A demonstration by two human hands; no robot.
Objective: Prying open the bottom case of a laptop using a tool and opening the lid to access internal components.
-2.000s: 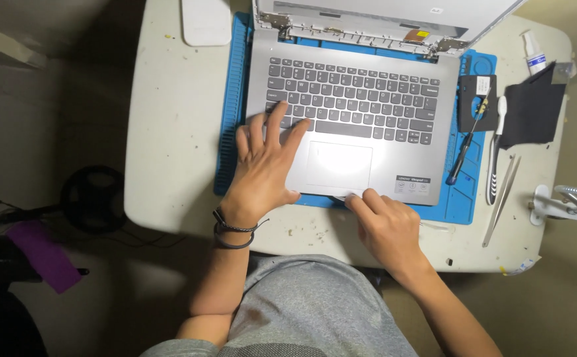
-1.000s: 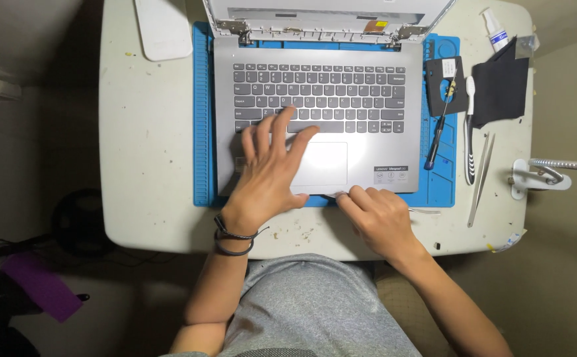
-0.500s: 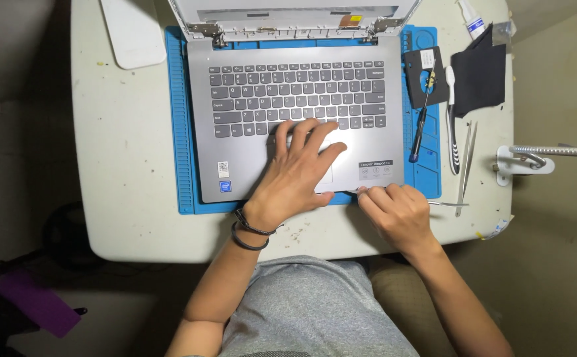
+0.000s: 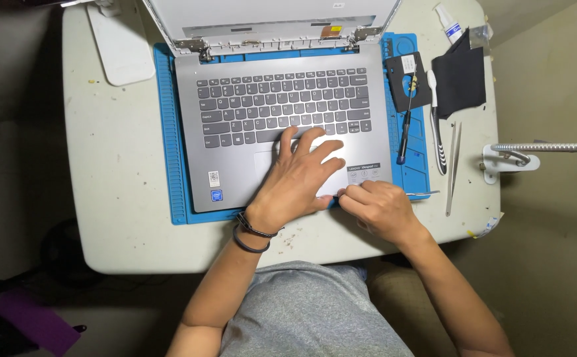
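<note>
We see the open grey laptop (image 4: 235,132) lying on the blue mat (image 4: 169,132) on the white table (image 4: 103,198). Left hand (image 4: 298,175) rests flat, fingers spread, over the touchpad. Right hand (image 4: 378,208) is closed at the laptop's front right corner, apparently pinching a thin metal tool (image 4: 421,194); its tip is hidden. A screwdriver (image 4: 405,125) and tweezers (image 4: 452,165) lie to the right.

Bright overhead light, sharp centre, dark surroundings, soft shadows.
</note>
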